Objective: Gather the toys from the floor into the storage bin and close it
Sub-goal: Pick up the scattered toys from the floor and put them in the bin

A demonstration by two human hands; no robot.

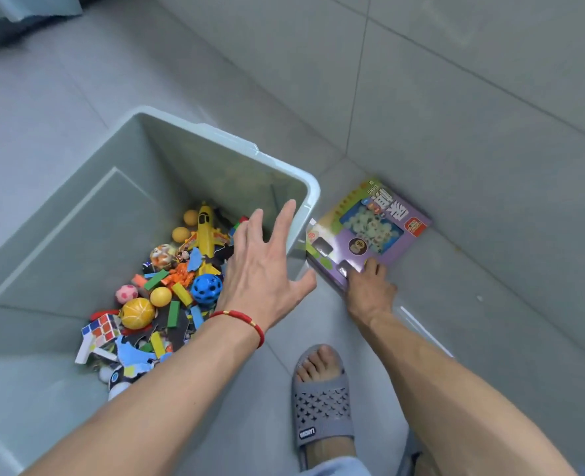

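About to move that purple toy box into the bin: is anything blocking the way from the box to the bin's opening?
The bin has no lid on it. The right hand holds the purple toy box on the floor beside the bin wall. The left hand, fingers spread, hovers over the near corner, right where the box would enter.

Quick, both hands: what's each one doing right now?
Left hand: open, fingers spread over the bin, holding nothing.
Right hand: gripping the near edge of the purple toy box on the floor.

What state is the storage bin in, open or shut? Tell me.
Open. The storage bin has no lid on; its inside shows, with a yellow toy plane and a Rubik's cube at the bottom.
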